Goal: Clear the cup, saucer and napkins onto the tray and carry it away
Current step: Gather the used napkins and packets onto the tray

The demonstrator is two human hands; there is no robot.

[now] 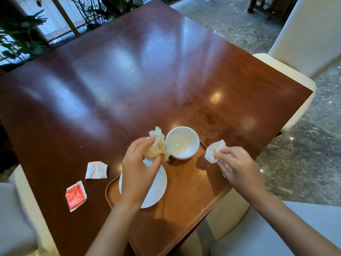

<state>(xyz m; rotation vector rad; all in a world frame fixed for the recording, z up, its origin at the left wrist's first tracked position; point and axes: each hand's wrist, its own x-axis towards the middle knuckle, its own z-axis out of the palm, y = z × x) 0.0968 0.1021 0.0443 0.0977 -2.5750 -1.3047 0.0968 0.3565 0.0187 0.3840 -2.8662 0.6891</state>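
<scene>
On the glossy reddish-brown wooden table [129, 85], the white cup [182, 143] and round white saucer [156, 189] already sit on the brown tray [186, 183] at its near edge. Napkin-gathering is underway: the left hand [138, 172] pinches a crumpled stained napkin [156, 146] above the saucer, and the right hand [238, 167], at the tray's right rim, grips another crumpled white napkin [215, 151]. Next, I judge, both drop onto the tray.

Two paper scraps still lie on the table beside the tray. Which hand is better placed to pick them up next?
Left. The left hand, holding a napkin over the saucer, is nearer the white scrap and red scrap. The right hand is across the tray.
</scene>
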